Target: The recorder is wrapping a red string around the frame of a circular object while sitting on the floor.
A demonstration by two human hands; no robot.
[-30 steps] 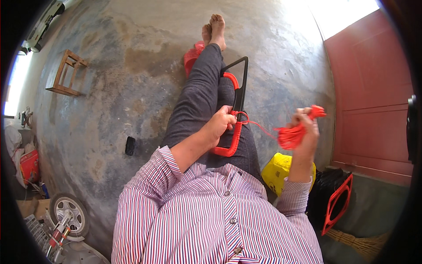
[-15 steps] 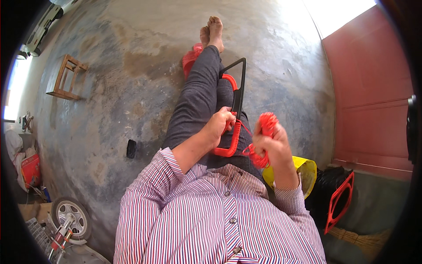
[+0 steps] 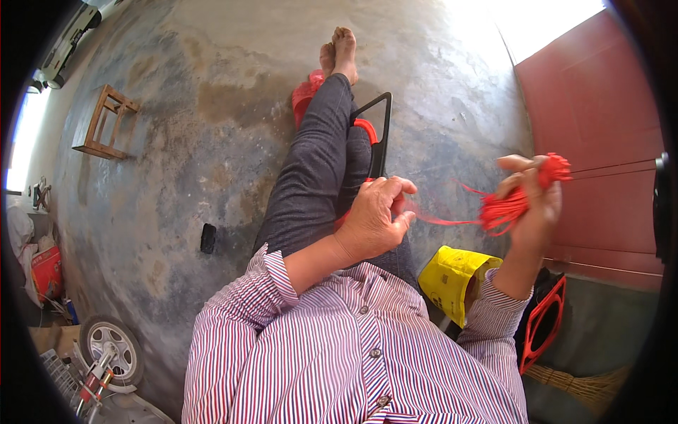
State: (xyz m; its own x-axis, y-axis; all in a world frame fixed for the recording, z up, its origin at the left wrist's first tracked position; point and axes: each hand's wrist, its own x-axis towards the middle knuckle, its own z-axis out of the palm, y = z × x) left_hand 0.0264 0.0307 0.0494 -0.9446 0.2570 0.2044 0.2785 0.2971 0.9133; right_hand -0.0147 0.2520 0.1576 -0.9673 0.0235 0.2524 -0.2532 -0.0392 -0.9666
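I sit on a concrete floor with my legs stretched out. My right hand (image 3: pixel 531 194) is raised at the right and grips a bundle of red cord (image 3: pixel 510 205). A taut strand of red cord (image 3: pixel 441 220) runs from it to my left hand (image 3: pixel 378 219), which pinches the strand over my lap. Under my left hand lies a black triangular frame with a red handle (image 3: pixel 374 138), resting on my grey trouser legs (image 3: pixel 318 162). Most of the frame's lower end is hidden by the hand.
A yellow bag (image 3: pixel 455 279) lies by my right hip, with a red frame (image 3: pixel 540 328) and a straw broom (image 3: pixel 586 385) beyond it. A dark red door (image 3: pixel 600 127) fills the right. A wooden stool (image 3: pixel 104 121), a small black object (image 3: pixel 207 238) and a wheel (image 3: pixel 111 348) sit left.
My right hand has swung out to the right and up with the cord bundle, pulling the strand taut. One second ago it was also out right, then came in to the lap.
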